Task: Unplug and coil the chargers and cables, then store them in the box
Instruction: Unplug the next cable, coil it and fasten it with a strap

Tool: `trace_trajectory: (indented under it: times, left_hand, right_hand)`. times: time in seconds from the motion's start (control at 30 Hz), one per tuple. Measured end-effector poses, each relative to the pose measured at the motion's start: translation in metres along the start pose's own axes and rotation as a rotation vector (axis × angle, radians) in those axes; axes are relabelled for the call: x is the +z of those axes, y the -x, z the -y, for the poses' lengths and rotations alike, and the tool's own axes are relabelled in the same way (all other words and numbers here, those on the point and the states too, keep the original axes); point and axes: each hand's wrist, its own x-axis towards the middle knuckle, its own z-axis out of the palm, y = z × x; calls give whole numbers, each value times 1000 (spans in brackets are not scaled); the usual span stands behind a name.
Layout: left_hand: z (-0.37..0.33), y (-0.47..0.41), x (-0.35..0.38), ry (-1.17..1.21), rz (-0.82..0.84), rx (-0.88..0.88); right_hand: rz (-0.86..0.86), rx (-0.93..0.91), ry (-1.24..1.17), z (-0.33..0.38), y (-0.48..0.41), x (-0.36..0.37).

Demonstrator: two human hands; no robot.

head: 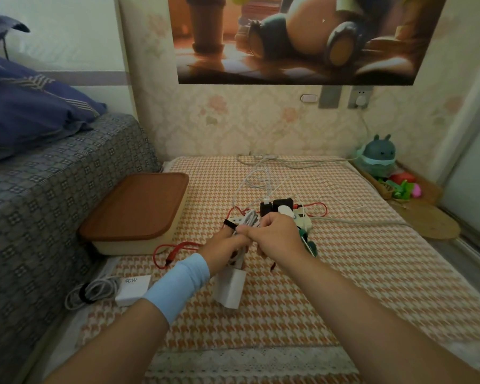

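Observation:
Both hands meet above the checked mat. My left hand (225, 249) grips a coiled white cable (248, 218) with a black strap (230, 224) sticking out on its left. A white charger brick (230, 286) hangs below that hand. My right hand (275, 235) pinches the coil from the right. Behind the hands lies a white power strip (302, 218) with black chargers (276, 207) and a white plug in it. A red cable (175, 249) trails across the mat. The storage box (135, 212), cream with a brown lid, stands shut at the left.
A coiled white cable with a 90W charger (132, 289) lies on the mat at the lower left. A sofa edge (53, 189) borders the left. A grey cord (358, 221) runs right from the strip, and a plush toy (377, 159) sits by the wall.

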Motion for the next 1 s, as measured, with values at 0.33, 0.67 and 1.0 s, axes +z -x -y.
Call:
trace_trajectory:
  times: [0.33, 0.67, 1.0]
  left_hand:
    - [-7, 4, 1, 109, -269, -69]
    - [-9, 11, -3, -167, -177, 101]
    - [-13, 24, -3, -528, -105, 263]
  right_hand:
    - [330, 49, -150, 3, -1, -10]
    - [458, -97, 235, -21, -10, -32]
    - [501, -66, 279, -2, -7, -43]
